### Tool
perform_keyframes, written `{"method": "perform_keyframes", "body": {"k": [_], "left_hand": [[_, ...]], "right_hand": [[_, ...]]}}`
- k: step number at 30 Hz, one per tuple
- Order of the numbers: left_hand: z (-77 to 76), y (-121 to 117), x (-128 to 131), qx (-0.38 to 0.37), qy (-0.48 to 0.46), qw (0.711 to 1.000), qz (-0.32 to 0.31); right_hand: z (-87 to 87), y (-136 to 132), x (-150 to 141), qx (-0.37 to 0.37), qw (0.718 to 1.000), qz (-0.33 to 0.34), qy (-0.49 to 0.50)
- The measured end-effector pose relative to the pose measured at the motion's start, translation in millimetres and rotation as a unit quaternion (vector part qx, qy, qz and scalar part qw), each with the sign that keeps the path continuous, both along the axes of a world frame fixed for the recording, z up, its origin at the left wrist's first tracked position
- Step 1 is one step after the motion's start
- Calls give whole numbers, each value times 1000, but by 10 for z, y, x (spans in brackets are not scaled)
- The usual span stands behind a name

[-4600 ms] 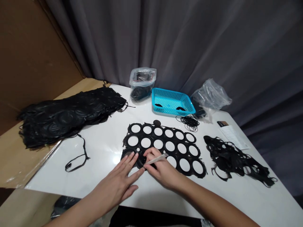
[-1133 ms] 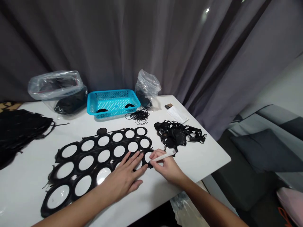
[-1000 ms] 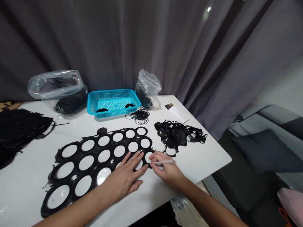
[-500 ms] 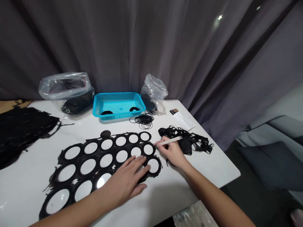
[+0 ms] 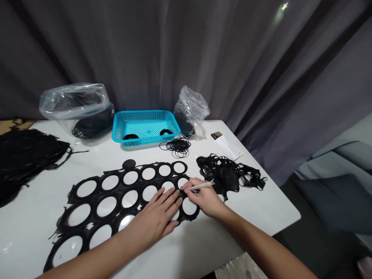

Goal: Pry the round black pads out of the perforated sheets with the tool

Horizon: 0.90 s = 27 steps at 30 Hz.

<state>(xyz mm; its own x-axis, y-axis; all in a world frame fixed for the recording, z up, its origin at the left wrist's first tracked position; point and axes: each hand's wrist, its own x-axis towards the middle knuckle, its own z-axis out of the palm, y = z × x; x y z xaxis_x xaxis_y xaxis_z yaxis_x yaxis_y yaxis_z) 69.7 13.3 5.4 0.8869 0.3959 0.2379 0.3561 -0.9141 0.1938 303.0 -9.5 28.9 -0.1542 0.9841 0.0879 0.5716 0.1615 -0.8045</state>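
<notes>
A black rubber-like sheet of joined rings (image 5: 117,211) lies flat on the white table, its rows of round holes showing the tabletop. My left hand (image 5: 158,211) rests palm down on its right part, fingers spread, hiding some rings. In my right hand (image 5: 203,195) is a slim white pen-like tool (image 5: 200,186), gripped like a pen. Its tip is at a ring near the sheet's right end; the exact contact is hidden by the fingers. Beside this hand lies a tangled heap of black scraps (image 5: 229,176). A small black disc (image 5: 129,164) touches the sheet's far edge.
A blue basket (image 5: 116,133) with black rings stands at the back, between two clear plastic bags (image 5: 77,112) holding black pieces. Thin black loops (image 5: 178,146) lie before it. A black sheet pile (image 5: 26,159) is left; a phone (image 5: 216,135) and paper (image 5: 228,147) are right.
My right hand has moved left onto the sheet's right end, bringing the tool's tip to a ring. My left hand stays on the sheet. The view has shifted slightly.
</notes>
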Motion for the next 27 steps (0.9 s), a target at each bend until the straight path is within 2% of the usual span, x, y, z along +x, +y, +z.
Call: {"method": "perform_keyframes", "body": {"k": [2,4,6,7,8,10,12,14,17,21,27], "left_hand": [[-1,9,0,-6,-2,1000,-1],[0,23,-2,-10,-3,1000,-8],[6,37,-6,-13,-5,1000,-17],[14,41,-10,-15,-6,1000,-21],[26,42,-14,-17,-4,1000,-24],[60,36,-25,-23,0,999,-24],[108,29,-31,-30,1,999,-25],[159,40,-23,-43,5,999,-25],[201,117,27,-49,19,999,-4],[150,272,109,-18,38,999,28],[64,312,117,-9,46,999,28]], "right_hand": [[-44,-66,-54,50,997,21,-54],[-91,-106,-90,107,983,67,-136],[-105,-49,-46,144,962,99,-208],[-90,29,20,153,956,89,-233],[-58,137,115,157,955,56,-247],[44,407,355,160,953,-73,-247],[158,663,563,159,952,-188,-183],[228,818,634,118,965,-211,-101],[209,822,459,29,991,-127,-11],[94,663,110,-32,998,-22,39],[44,623,25,-39,999,-6,36]]}}
